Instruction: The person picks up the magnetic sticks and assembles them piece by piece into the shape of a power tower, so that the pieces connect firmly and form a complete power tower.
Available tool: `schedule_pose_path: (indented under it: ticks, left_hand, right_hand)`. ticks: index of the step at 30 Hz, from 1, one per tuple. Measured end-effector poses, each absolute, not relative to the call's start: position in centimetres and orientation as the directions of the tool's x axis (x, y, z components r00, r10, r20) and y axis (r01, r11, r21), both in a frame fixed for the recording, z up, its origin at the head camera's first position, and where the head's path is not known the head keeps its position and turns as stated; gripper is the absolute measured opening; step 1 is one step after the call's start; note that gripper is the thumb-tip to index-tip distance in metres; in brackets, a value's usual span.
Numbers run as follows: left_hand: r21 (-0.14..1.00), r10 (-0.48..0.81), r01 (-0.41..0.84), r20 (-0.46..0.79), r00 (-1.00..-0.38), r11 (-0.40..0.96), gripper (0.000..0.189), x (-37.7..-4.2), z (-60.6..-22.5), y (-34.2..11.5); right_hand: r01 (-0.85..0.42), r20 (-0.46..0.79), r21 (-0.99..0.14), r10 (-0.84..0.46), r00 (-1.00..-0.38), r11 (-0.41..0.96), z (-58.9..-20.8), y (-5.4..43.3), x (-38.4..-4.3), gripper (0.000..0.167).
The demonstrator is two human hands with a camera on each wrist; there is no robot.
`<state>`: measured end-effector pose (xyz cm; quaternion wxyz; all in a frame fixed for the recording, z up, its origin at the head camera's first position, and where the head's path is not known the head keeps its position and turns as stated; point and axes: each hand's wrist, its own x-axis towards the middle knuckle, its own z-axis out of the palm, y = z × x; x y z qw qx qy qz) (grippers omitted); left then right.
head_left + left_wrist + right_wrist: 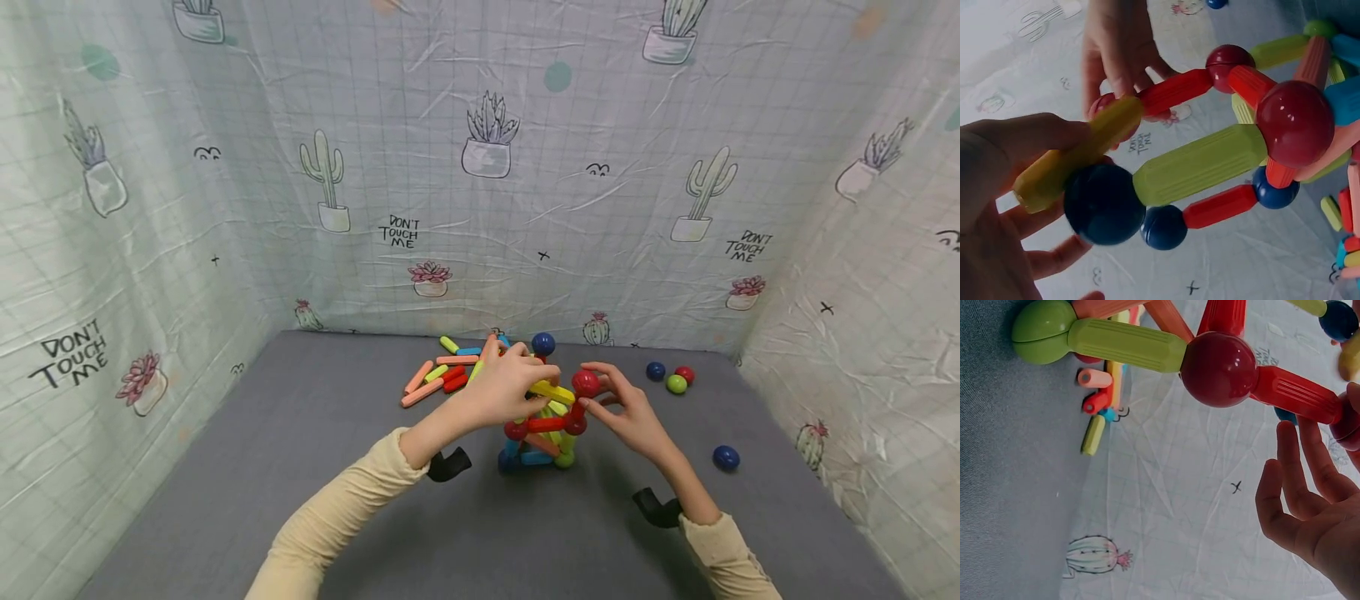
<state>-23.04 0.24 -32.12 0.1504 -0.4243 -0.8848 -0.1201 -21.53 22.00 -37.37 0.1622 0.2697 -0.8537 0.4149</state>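
Note:
My left hand (506,387) pinches a yellow magnetic rod (1097,140) between thumb and fingers, near the top of a structure built of rods and balls. One end of the rod meets a red ball (586,383); a dark blue ball (1104,203) overlaps its other part in the left wrist view. My right hand (633,417) pinches that red ball, which tops an upright red rod (1297,394). Below it sits another red ball (1219,369) at a corner. The structure's base has a lime ball (565,458) and a light blue rod (537,458).
Loose rods (423,392) in salmon, red, lime and blue lie behind and left of the structure. At the right are a lime ball (677,384), a red one and a blue one together, with another blue ball (726,457) nearer. A printed curtain (525,208) surrounds the grey table (337,400).

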Motion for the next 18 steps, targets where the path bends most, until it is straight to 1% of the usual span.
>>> schedule_pose_path:
  ticks: [3, 6, 9, 11, 12, 18]
  left_hand:
    - [-0.028, 0.748, 0.787, 0.334, -0.574, 0.616, 0.017, -23.3, -32.4, 1.0]
    - [-0.088, 0.780, 0.793, 0.277, -0.562, 0.603, 0.019, -23.7, -32.6, 1.9]
    - [-0.092, 0.795, 0.799, 0.218, -0.566, 0.594, 0.019, -24.2, -33.0, 2.5]
    - [-0.085, 0.796, 0.799, 0.194, -0.573, 0.596, 0.020, -24.3, -33.3, 2.6]
    - [-0.084, 0.795, 0.797, 0.189, -0.577, 0.599, 0.020, -24.4, -33.4, 2.7]
    - [-0.118, 0.794, 0.789, 0.186, -0.579, 0.603, 0.018, -24.6, -33.5, 2.5]
  right_hand:
    - [-0.597, 0.505, -0.612, -0.325, -0.800, 0.519, -36.7, 21.7, -21.0, 0.046]
    - [-0.599, 0.508, -0.607, -0.325, -0.798, 0.523, -36.4, 21.6, -20.7, 0.046]
    - [-0.603, 0.511, -0.606, -0.326, -0.795, 0.520, -36.6, 21.6, -20.7, 0.046]
    - [-0.609, 0.513, -0.607, -0.333, -0.791, 0.511, -37.4, 22.0, -21.3, 0.047]
    - [-0.619, 0.518, -0.604, -0.344, -0.783, 0.502, -37.7, 22.2, -21.6, 0.047]
    - [-0.608, 0.515, -0.613, -0.328, -0.792, 0.505, -37.7, 22.3, -21.3, 0.047]
